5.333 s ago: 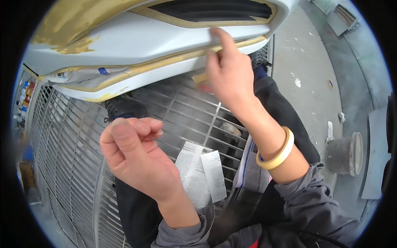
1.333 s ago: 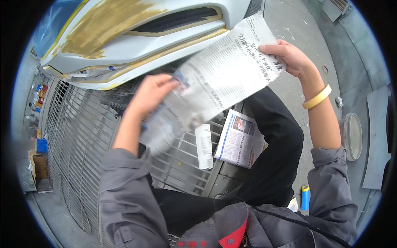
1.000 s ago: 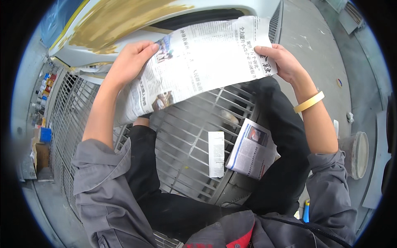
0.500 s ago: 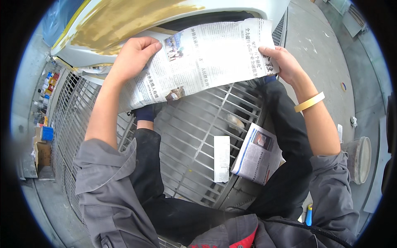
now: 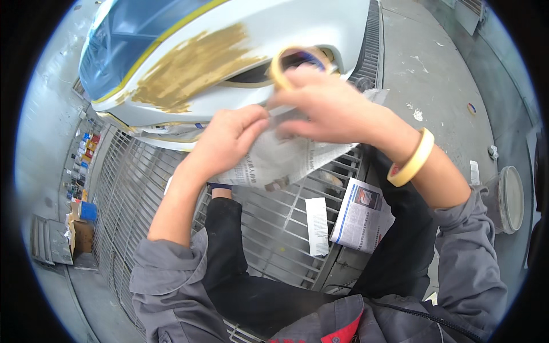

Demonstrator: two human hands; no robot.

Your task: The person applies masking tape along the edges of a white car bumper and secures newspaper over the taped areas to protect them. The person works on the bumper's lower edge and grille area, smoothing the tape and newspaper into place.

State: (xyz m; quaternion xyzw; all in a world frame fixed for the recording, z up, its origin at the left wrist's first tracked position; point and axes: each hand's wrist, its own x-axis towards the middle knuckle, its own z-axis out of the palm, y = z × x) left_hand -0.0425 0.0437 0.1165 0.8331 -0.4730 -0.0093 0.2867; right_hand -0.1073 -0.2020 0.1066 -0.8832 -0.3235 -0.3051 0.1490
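Observation:
My left hand (image 5: 231,137) pinches the upper edge of a sheet of newspaper (image 5: 274,157), which hangs below the bumper. My right hand (image 5: 329,106) is at the sheet's upper right, its fingers blurred and close to the left hand. A roll of yellow masking tape (image 5: 278,71) sits at its fingers, seemingly looped over some of them; their exact grip is smeared. A second tape roll (image 5: 424,153) circles my right wrist. Behind the hands is a white car bumper (image 5: 320,28) with a tan filler patch (image 5: 194,66) and a dark opening (image 5: 251,77).
Blue masking film (image 5: 137,40) covers the car at upper left. Beneath lies a metal floor grating (image 5: 269,228), with a folded newspaper (image 5: 363,217) and a white paper strip (image 5: 317,226). A clear bucket (image 5: 509,200) stands at right; a cardboard box (image 5: 82,234) at left.
My right hand has let go of the sheet's right end and moved left toward my left hand. A tape roll now shows at its fingers. The bumper sits lower in view.

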